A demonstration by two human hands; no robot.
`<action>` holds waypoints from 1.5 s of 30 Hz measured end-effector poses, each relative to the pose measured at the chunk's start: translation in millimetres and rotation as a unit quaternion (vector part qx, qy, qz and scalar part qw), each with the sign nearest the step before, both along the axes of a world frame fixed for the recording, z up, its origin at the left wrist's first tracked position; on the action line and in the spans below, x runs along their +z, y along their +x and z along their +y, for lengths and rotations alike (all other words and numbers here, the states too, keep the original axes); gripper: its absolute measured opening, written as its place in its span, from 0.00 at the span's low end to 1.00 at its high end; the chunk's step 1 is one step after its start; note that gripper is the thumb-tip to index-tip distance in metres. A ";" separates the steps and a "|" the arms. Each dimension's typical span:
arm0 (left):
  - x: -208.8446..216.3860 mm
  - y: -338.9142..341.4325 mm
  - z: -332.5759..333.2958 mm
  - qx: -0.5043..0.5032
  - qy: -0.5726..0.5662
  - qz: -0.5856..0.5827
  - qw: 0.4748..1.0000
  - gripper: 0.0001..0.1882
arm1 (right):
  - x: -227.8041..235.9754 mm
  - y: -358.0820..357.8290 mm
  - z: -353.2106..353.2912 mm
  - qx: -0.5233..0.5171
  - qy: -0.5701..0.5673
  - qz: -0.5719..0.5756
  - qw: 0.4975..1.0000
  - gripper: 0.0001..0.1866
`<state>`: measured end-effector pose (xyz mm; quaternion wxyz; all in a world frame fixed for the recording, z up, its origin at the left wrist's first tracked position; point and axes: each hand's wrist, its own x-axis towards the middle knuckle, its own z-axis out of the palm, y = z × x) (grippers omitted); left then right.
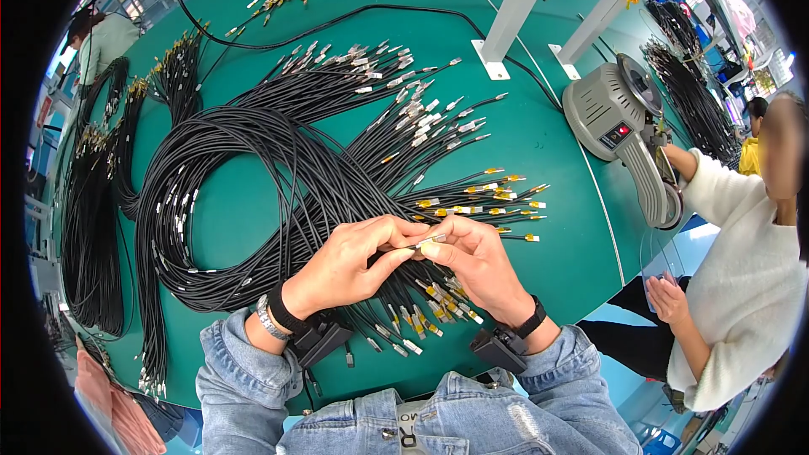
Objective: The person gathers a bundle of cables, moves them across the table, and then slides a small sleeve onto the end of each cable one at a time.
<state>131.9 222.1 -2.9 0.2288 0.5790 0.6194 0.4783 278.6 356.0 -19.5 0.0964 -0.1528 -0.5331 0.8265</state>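
Observation:
Between my two hands is the metal-tipped end of a black cable [428,241], with a bit of yellow on it. My left hand [344,263] pinches the cable between thumb and forefinger. The thumb and forefinger of my right hand [474,263] close on the tip. Beneath and around them spreads a large coil of black cables [211,131], whose ends fan out to the right. Some ends carry white tags [417,114], others yellow ones [506,194]. More yellow-tagged ends [442,303] lie just below my hands.
The green table [556,265] carries further cable bundles [93,244] on the left and at the far edge. Grey metal posts [514,21] stand on it. At right, a co-worker [746,286] sits beside a grey machine [598,109] with a round disc. A black cord [371,8] crosses behind.

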 end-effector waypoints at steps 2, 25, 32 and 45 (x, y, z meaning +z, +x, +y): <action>0.5 -0.3 0.3 -0.001 0.002 0.000 1.000 0.05 | -1.2 0.3 0.5 0.003 -0.009 0.009 1.000 0.04; -10.3 9.9 -8.6 0.010 0.048 0.243 0.969 0.10 | 9.1 6.6 2.6 0.053 0.440 0.008 0.897 0.07; -11.5 6.9 -8.0 -0.014 0.041 0.222 0.974 0.11 | 4.7 5.5 4.6 0.063 0.417 0.038 0.906 0.06; -11.7 4.4 -9.4 -0.028 0.037 0.203 0.978 0.11 | 4.4 7.0 5.4 0.084 0.379 0.019 0.921 0.06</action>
